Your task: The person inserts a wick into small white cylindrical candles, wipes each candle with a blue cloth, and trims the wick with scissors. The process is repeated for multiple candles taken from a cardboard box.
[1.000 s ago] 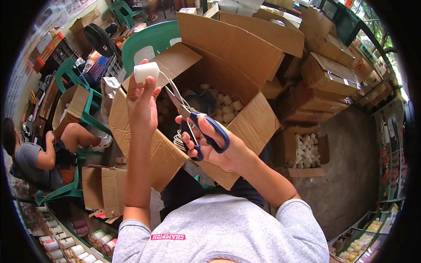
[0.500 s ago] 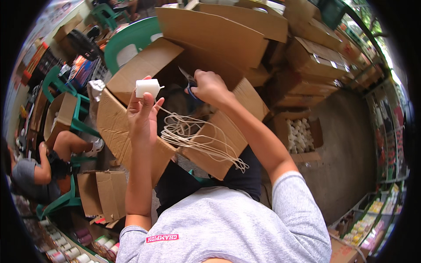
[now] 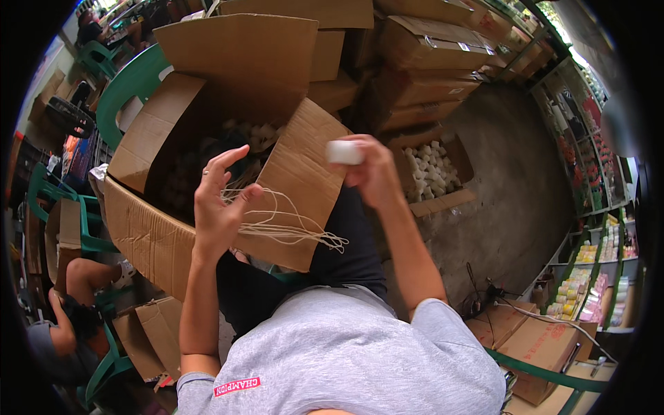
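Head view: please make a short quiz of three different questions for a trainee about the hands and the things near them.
1. True or false: the right hand holds a small white cylinder.
2. What hangs from the left hand? A) scissors B) pale strings C) tape
3. Fill in: the left hand is above a large open ____ box.

Key: 1 true; 2 B; 3 cardboard.
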### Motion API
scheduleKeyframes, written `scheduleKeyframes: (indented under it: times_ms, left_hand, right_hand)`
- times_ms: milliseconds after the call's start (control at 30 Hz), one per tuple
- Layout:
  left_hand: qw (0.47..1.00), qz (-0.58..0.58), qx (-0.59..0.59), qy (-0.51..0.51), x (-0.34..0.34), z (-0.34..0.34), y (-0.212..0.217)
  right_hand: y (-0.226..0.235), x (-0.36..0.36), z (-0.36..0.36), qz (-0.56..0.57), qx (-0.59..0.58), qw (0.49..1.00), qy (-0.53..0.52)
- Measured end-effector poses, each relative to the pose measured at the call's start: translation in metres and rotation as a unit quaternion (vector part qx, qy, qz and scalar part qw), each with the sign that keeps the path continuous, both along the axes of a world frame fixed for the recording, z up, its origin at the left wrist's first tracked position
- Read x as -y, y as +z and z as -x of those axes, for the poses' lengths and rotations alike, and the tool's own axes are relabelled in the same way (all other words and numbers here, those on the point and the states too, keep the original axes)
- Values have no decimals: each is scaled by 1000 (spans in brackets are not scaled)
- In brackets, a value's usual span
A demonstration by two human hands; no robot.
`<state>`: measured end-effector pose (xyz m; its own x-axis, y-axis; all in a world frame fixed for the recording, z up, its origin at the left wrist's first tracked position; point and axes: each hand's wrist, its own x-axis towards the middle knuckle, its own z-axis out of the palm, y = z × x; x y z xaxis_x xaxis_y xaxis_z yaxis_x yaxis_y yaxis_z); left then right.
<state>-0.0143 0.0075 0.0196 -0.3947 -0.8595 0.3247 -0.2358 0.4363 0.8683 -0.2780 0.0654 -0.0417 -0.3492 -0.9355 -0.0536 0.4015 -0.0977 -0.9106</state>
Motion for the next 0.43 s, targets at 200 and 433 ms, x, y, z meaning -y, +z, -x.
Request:
scheduleKeyframes:
  times_ms: [200, 433]
  left_hand:
    - [996, -71, -54, 10, 18, -9, -28]
    - [984, -141, -107, 3, 19, -23, -29]
  right_hand:
    - [-89, -86, 225, -219, -463, 820, -255]
    - [155, -63, 98, 321, -538, 756, -190]
